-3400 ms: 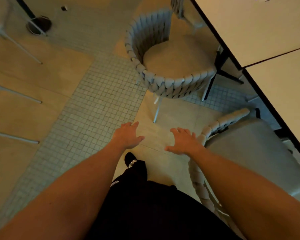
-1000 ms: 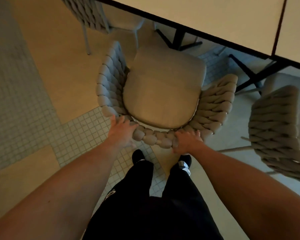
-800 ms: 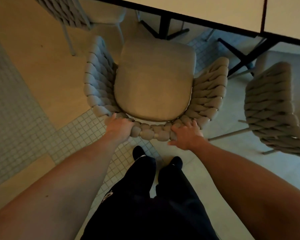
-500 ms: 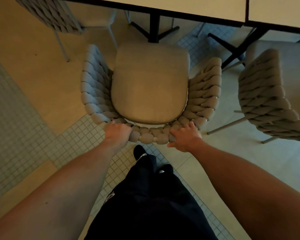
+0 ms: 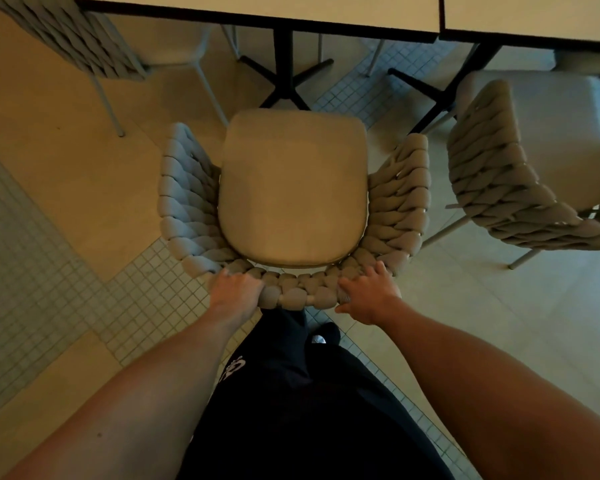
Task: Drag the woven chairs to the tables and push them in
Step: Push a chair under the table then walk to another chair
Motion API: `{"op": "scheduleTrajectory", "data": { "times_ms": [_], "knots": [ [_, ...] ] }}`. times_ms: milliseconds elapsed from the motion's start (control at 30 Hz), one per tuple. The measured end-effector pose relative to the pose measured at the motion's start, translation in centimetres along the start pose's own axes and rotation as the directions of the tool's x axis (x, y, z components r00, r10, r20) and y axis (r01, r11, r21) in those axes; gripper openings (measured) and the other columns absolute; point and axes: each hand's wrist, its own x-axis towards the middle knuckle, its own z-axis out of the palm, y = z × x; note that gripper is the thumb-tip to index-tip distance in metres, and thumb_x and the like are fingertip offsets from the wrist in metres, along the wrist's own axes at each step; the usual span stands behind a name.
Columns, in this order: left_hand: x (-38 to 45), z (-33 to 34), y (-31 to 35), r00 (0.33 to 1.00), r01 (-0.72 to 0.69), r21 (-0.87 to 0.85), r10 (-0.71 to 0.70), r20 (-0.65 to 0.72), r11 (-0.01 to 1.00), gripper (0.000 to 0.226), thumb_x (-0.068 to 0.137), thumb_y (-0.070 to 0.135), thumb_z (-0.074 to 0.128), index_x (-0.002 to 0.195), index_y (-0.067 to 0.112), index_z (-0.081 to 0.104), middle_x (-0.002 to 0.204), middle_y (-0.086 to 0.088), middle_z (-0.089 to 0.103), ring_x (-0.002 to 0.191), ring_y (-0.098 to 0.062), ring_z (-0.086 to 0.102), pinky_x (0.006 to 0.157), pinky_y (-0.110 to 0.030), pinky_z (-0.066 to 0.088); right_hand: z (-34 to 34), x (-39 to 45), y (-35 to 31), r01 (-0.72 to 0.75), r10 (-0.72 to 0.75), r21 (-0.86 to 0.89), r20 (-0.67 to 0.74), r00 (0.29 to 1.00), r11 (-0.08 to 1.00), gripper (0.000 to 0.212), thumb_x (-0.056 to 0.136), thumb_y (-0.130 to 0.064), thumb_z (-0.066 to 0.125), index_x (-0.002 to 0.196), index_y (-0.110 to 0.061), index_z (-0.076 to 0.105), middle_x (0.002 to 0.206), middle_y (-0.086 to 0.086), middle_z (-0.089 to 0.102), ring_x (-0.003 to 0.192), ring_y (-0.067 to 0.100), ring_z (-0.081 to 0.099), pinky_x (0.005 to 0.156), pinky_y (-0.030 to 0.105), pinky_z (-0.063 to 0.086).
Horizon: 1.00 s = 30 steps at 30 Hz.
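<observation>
A woven chair [image 5: 395, 202] with a beige seat cushion stands right in front of me, facing the light-topped table [image 5: 257, 6]. Its seat front lies just short of the table's black pedestal foot [image 5: 284, 84]. My left hand [image 5: 234, 291] is closed over the left part of the braided backrest rim. My right hand [image 5: 368, 294] grips the rim's right part, fingers over the top. My dark trousers and one shoe show below the chair.
A second woven chair [image 5: 499, 188] stands at the right, partly under a second table [image 5: 534, 12]. A third woven chair [image 5: 77, 39] is at the upper left beside the first table. The floor mixes beige panels and small grey tiles [image 5: 32, 271].
With both hands on its backrest, the chair has turned to face the table squarely and come closer to the pedestal. I have stepped after it.
</observation>
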Motion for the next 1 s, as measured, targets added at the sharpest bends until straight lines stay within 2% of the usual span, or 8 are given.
{"op": "scheduleTrajectory", "data": {
  "times_ms": [133, 733, 1000],
  "knots": [
    [0.3, -0.9, 1.0, 1.0, 0.009, -0.014, -0.009, -0.01, 1.0, 0.022, 0.092, 0.019, 0.055, 0.106, 0.032, 0.065, 0.105, 0.006, 0.068, 0.109, -0.019, 0.062, 0.101, -0.04, 0.035, -0.4, -0.4, 1.3, -0.009, 0.009, -0.007, -0.015, 1.0, 1.0, 0.064, 0.097, -0.071, 0.04, 0.145, -0.029, 0.041, 0.148, 0.006, 0.053, 0.141, 0.035, 0.038, 0.117, 0.056, 0.017],
    [7.7, -7.7, 2.3, 1.0, -0.014, -0.031, 0.014, 0.016, 0.999, 0.025, 0.097, 0.017, 0.05, 0.111, 0.03, 0.066, 0.11, 0.003, 0.068, 0.11, -0.021, 0.063, 0.103, -0.043, 0.036, -4.8, 3.9, 8.9, -0.031, 0.031, -0.013, -0.029, 0.999, 0.999, 0.066, 0.096, -0.071, 0.044, 0.149, -0.031, 0.038, 0.147, 0.005, 0.054, 0.139, 0.034, 0.041, 0.117, 0.054, 0.019],
    [12.4, -11.1, 3.0, 0.999, -0.041, -0.062, 0.039, -0.021, 0.997, 0.021, 0.093, 0.017, 0.055, 0.104, 0.031, 0.068, 0.101, 0.003, 0.068, 0.103, -0.021, 0.064, 0.1, -0.045, 0.038, -7.3, 6.5, 13.6, -0.069, 0.069, -0.002, -0.012, 0.998, 0.998, 0.065, 0.096, -0.071, 0.044, 0.149, -0.034, 0.039, 0.148, 0.001, 0.053, 0.14, 0.031, 0.039, 0.118, 0.054, 0.019]
  ]
}}
